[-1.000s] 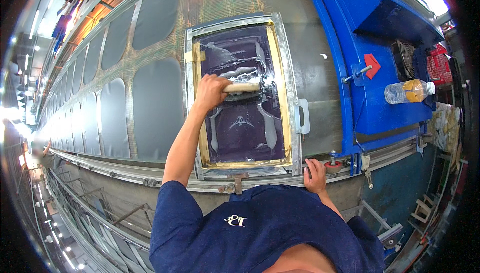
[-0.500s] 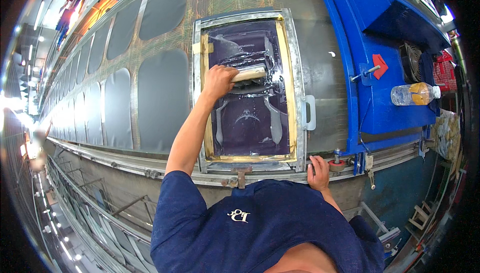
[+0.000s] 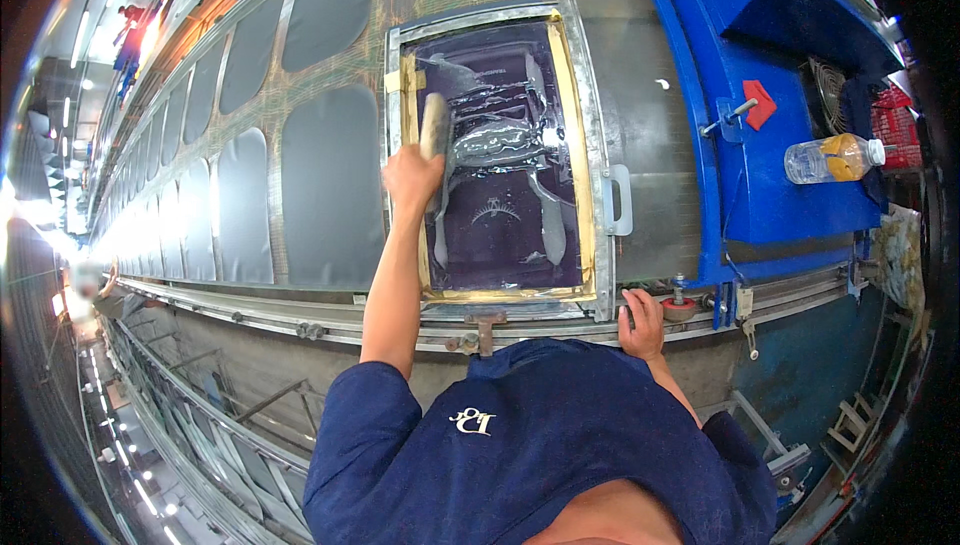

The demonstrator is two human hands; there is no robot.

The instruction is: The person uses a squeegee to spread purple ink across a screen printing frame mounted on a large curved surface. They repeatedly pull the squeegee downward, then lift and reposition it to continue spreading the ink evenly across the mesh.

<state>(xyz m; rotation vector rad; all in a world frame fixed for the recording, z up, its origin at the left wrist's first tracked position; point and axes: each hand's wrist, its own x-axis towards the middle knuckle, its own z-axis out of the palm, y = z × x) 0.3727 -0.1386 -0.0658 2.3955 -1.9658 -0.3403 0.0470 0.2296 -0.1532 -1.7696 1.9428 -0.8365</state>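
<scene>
A metal-framed printing screen (image 3: 593,245) with yellow tape edging lies on the long table. Its dark purple mesh (image 3: 490,245) carries pale motifs and glossy wet streaks across the upper half. My left hand (image 3: 415,173) is closed on a pale squeegee (image 3: 433,120), which stands lengthwise near the frame's left side. Beside the screen's lower right corner, my right hand (image 3: 638,317) rests at the metal rail (image 3: 545,327), fingers apart and slightly curled, with nothing visible in them.
Grey panels (image 3: 330,175) line the table to the left. A blue machine (image 3: 770,225) at the right holds a plastic bottle (image 3: 830,158) and a red piece (image 3: 758,103). A blurred person (image 3: 100,280) is at the far left. A metal rack (image 3: 230,405) runs below.
My left hand and squeegee moved left from the screen's middle, the squeegee turning from crosswise to lengthwise and uncovering the wet streaks. The view shifted slightly; my right hand stayed by the rail.
</scene>
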